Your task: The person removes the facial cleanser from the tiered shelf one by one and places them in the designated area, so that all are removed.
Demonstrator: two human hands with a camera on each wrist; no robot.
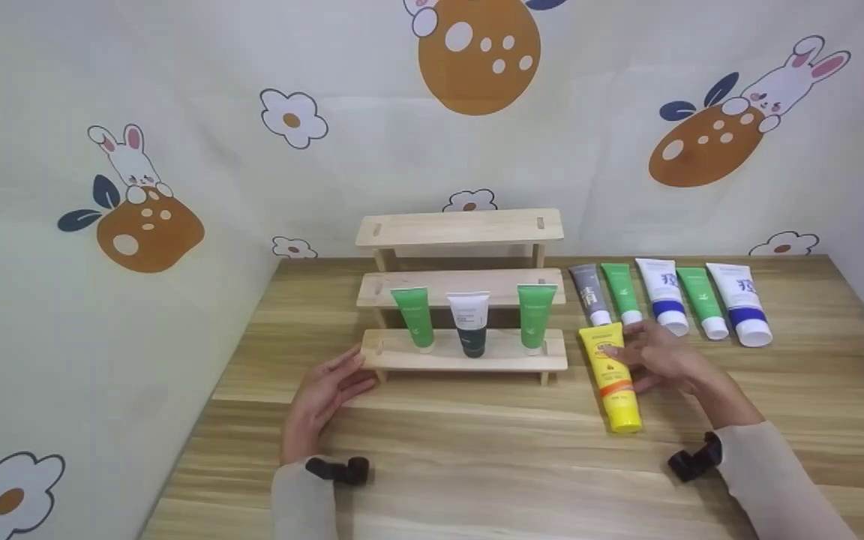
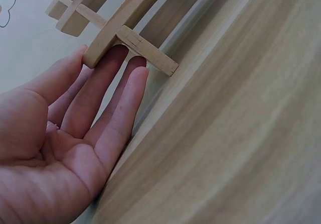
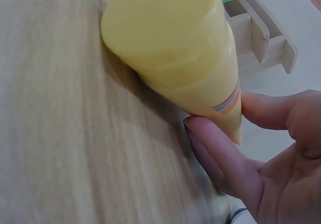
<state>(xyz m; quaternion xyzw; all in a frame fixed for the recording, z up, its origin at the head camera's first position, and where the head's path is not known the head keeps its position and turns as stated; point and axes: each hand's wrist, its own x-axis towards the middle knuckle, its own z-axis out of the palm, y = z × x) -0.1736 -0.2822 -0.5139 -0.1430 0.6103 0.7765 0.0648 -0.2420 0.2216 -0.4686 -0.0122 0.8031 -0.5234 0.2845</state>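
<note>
The yellow tube (image 1: pixel 610 377) lies flat on the counter (image 1: pixel 477 465), just right of the wooden stepped rack (image 1: pixel 462 352), its cap toward the near edge and its crimped end pointing far. The right hand (image 1: pixel 661 358) rests against its right side, thumb and fingers closing loosely around the upper body; the right wrist view shows fingertips (image 3: pixel 200 128) touching the tube, not yet a firm hold. The left hand (image 1: pixel 327 390) is open, straight fingers (image 2: pixel 118 103) pressed to the left end of the rack's lowest step.

The tube looks smooth and glossy, so with so light a pinch it could slip or roll aside. It is soft-bodied too: a hard squeeze near the middle would dent it. Lifted carelessly toward the rack, it might knock the three tubes (image 1: pixel 471 322) standing cap-down on the lowest step, which seem easy to topple. Bright yellow, it carries an orange band and small print, and tapers from a round cap to a flat seam.
</note>
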